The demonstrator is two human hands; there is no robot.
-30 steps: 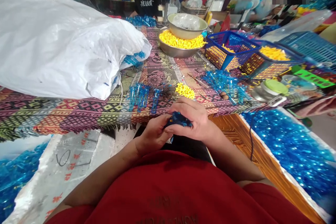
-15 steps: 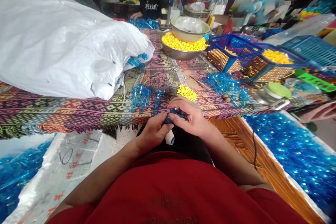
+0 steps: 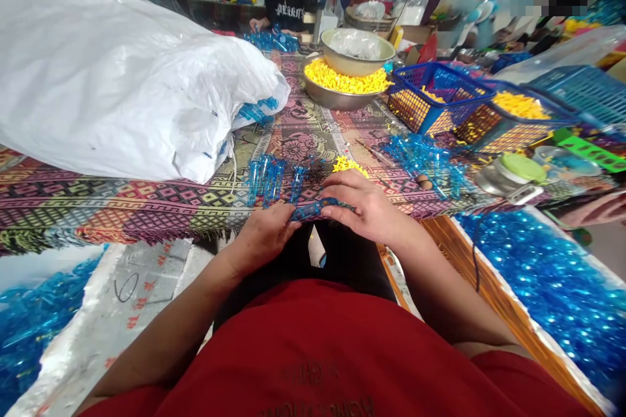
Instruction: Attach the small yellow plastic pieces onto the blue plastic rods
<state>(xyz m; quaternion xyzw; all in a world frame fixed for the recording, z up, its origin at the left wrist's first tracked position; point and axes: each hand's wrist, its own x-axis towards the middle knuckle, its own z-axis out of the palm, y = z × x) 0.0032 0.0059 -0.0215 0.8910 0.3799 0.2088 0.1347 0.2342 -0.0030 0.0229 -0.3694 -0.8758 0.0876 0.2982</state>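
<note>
A blue transparent plastic piece (image 3: 309,210) lies lengthwise between my hands at the table's front edge. My left hand (image 3: 267,229) is closed on its left end, thumb and fingers pinching it. Around its right end my right hand (image 3: 359,203) is closed, its fingers partly hiding the piece. Just beyond my hands, several blue transparent tube-like pieces (image 3: 265,176) lie side by side, with another blue piece (image 3: 297,182) a little apart to the right. Behind my right hand sits a small heap of yellow parts (image 3: 348,165).
A large white sack (image 3: 122,71) covers the table's left. Farther back stand a metal bowl (image 3: 337,99) of yellow parts and a blue basket (image 3: 420,104). Blue pieces (image 3: 420,156) lie at right. Boxes of blue parts (image 3: 542,287) flank me below. Across the table sits a person (image 3: 286,10).
My hands have moved apart, the left one leftward, and more of the blue piece shows between them. The person across has shifted a hand at the blue parts.
</note>
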